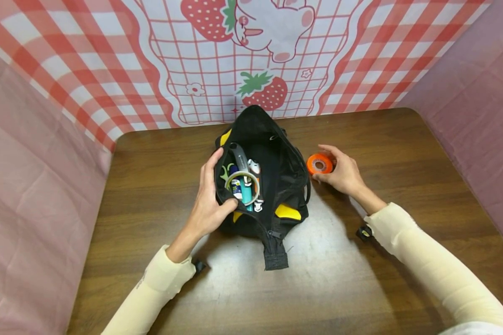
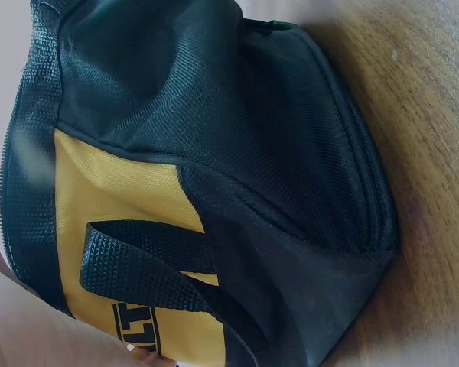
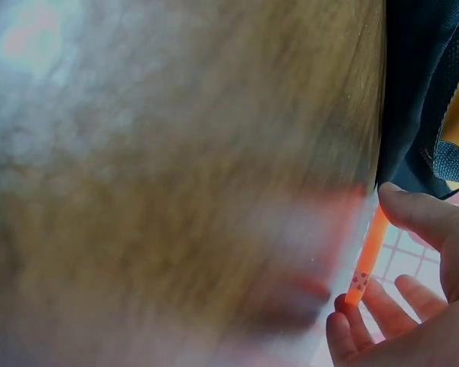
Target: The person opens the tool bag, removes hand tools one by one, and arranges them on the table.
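In the head view a black tool bag (image 1: 272,242) with yellow patches sits on the table, its mouth open. My left hand (image 1: 209,204) grips the bag's left rim, thumb over the near edge. To the right of the bag, my right hand (image 1: 341,174) pinches an orange tape roll (image 1: 324,159) by its edge between thumb and fingers. The right wrist view shows that roll (image 3: 372,245) edge-on, just above the table. Inside the bag lie a pale tape ring (image 1: 256,188), a dark blue-and-white bottle or stick (image 1: 236,190), a teal tool (image 1: 246,193) and a grey-handled tool (image 1: 239,156).
The wooden table (image 1: 151,186) meets a strawberry-print cloth (image 1: 218,93) behind the bag. Pink cloth hangs at the left (image 1: 33,186) and right (image 1: 465,83). A webbing strap (image 2: 149,279) loops from the bag's yellow side panel (image 2: 122,187).
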`<state>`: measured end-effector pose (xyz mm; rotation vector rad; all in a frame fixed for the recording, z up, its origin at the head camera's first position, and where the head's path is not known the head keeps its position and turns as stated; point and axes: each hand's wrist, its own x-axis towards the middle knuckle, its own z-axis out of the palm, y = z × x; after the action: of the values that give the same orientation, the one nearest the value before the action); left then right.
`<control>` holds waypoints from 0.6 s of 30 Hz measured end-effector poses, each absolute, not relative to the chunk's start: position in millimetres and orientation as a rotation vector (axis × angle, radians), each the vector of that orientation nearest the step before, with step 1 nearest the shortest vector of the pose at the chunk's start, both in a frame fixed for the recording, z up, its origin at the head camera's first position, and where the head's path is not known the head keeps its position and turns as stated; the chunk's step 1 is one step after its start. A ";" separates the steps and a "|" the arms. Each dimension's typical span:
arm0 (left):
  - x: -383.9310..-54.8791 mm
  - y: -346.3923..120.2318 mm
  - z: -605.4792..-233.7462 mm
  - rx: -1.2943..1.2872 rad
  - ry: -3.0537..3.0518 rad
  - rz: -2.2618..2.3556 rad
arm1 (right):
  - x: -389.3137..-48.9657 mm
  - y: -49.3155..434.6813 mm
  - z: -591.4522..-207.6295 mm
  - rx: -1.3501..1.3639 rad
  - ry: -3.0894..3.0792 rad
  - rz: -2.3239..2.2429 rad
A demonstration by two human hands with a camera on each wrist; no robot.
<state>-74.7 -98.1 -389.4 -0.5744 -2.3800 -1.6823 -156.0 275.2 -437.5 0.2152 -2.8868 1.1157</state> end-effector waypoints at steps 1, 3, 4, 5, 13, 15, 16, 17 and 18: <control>-74.9 -97.9 -389.3 -0.575 -2.380 -1.682 | -155.7 275.3 -437.6 0.215 -2.896 1.110; -74.9 -97.9 -389.2 -0.574 -2.381 -1.684 | -155.5 275.3 -437.4 0.217 -2.912 1.098; -74.7 -98.0 -389.4 -0.573 -2.382 -1.686 | -155.5 275.3 -437.7 0.219 -2.918 1.090; -74.5 -98.0 -389.6 -0.571 -2.384 -1.686 | -155.6 275.3 -438.0 0.222 -2.923 1.083; -75.4 -97.1 -391.5 -0.554 -2.380 -1.717 | -157.8 276.4 -440.3 0.260 -2.951 1.049; -76.0 -97.1 -392.2 -0.560 -2.371 -1.727 | -157.6 276.6 -440.2 0.275 -2.958 1.040; -76.0 -97.1 -392.1 -0.561 -2.370 -1.727 | -157.5 276.6 -440.0 0.281 -2.960 1.040; -76.0 -97.3 -392.0 -0.561 -2.374 -1.723 | -157.4 276.5 -439.8 0.285 -2.963 1.034; -76.0 -97.4 -391.8 -0.560 -2.379 -1.718 | -157.3 276.4 -439.8 0.287 -2.967 1.028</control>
<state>-76.0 -97.4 -391.8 -0.5597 -2.3792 -1.7182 -157.3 276.4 -439.8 0.2867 -2.9668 1.0285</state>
